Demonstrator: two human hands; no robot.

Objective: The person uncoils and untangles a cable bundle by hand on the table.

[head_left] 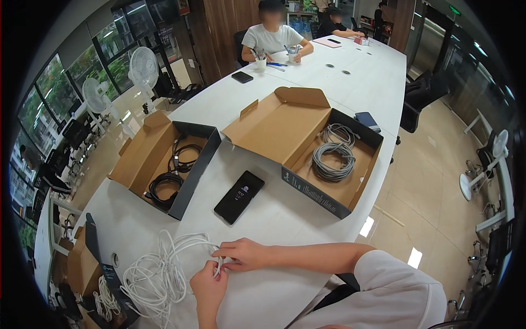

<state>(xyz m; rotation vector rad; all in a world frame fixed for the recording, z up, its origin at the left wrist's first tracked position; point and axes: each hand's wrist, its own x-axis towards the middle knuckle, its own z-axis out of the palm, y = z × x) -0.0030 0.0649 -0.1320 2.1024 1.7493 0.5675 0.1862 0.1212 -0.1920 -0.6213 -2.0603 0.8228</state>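
A loose tangle of white cable point(155, 272) lies on the near left of the white table. Its right end runs up to my two hands, which are close together. My left hand point(209, 286) is closed, with a strand of the cable pinched at the thumb and fingertips. From the right, my right hand point(244, 254) reaches across and grips the same stretch of cable just above the left one. The fingers partly cover the held part, so the cable's tip cannot be made out.
Beyond my hands lies a black phone point(239, 197). An open box point(192, 203) holds black cables point(166, 186); another point(315, 200) holds coiled grey cables point(333, 161). A third box point(116, 282) with white cable stands at lower left. A person point(272, 37) sits across the table point(296, 247).
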